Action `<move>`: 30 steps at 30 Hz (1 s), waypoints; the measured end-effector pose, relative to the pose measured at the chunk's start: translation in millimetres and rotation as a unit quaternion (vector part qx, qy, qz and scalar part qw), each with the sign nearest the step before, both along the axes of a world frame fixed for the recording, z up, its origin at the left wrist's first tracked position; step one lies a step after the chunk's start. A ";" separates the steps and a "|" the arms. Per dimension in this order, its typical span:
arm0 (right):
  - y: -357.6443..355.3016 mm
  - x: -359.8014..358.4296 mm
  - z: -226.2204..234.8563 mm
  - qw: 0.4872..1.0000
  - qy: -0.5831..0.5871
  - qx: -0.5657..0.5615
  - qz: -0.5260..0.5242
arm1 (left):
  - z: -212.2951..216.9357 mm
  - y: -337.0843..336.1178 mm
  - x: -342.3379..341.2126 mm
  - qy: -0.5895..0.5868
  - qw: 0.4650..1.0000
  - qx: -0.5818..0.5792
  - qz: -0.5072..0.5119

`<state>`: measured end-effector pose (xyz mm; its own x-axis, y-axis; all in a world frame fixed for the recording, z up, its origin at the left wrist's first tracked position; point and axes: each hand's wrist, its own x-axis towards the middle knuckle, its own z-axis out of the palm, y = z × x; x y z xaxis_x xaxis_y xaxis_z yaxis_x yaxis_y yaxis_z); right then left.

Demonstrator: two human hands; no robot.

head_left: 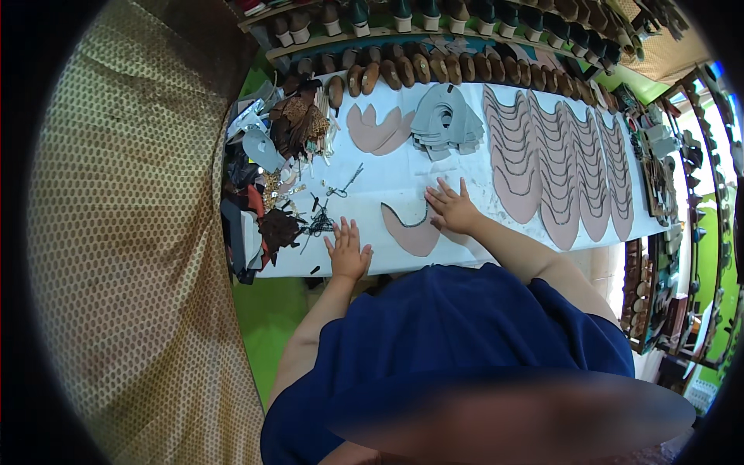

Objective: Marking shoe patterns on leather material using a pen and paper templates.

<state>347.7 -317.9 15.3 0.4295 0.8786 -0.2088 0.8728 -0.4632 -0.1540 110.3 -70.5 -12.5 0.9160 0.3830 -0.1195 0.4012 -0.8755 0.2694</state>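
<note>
Where the right hand lies: fingers spread, over the right tip of the dusty-pink, U-shaped, leather-like piece.
Left hand: fingers spread, pinching nothing, beside the tangled black strips.
Pink piece: near the flat white surface's front edge.
Handling: best pressed flat with light fingertips, dark-edged curve clear of strips.

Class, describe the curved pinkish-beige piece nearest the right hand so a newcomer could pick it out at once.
Start with the long, white-covered table and go to its near edge. There the bare right hand overlaps one tip of a flat, U-shaped, pinkish-beige piece with a dark-lined inner curve. Unlike the similar pinkish pieces overlapped in columns farther right, it lies alone.
</note>
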 end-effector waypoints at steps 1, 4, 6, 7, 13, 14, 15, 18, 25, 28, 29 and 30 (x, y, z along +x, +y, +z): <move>0.3 -2.2 -0.3 1.000 0.001 0.001 0.003 | 0.3 1.5 -1.9 -0.016 1.000 -0.007 0.022; -2.1 -11.2 -0.9 0.998 0.021 -0.029 0.052 | 8.8 -0.9 8.4 0.000 0.999 -0.016 0.039; -2.3 -11.8 -3.2 0.999 0.002 0.000 0.044 | 11.4 -3.0 7.4 0.008 0.999 -0.012 0.050; -4.4 -12.4 -7.5 0.999 0.002 0.001 0.047 | 12.4 -3.4 7.9 0.015 0.998 -0.008 0.058; -3.7 -22.4 -12.1 0.990 -0.020 0.057 0.125 | 16.4 -5.2 8.3 0.030 0.997 0.008 0.067; -3.0 -23.5 -13.8 0.990 -0.020 0.058 0.127 | 17.1 -6.0 9.1 0.030 0.997 0.008 0.069; -1.9 -24.2 -16.3 0.988 0.006 0.038 0.147 | 18.2 -5.8 10.9 0.039 0.997 0.007 0.070; 3.4 -22.9 -19.9 0.979 0.028 0.049 0.193 | 20.5 -7.9 13.2 0.055 0.996 0.015 0.075; 22.5 -25.4 -29.4 0.962 0.030 0.122 0.242 | 19.6 -9.0 14.6 0.059 0.994 0.034 0.085; 35.4 -25.1 -20.2 0.968 -0.009 0.071 0.242 | 16.7 -7.0 14.3 0.049 0.995 0.036 0.083; 36.8 -23.5 -25.8 0.967 -0.010 0.070 0.245 | 15.7 -6.5 13.9 0.048 0.994 0.036 0.087; 39.1 -22.4 -29.9 0.966 0.002 0.101 0.237 | 16.0 -6.5 13.7 0.047 0.995 0.038 0.083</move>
<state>325.3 -278.8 -14.7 -0.0307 0.9994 -0.0130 0.9787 0.0274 -0.2034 124.0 -77.0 3.5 0.8256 0.5392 -0.1663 0.5622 -0.8113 0.1603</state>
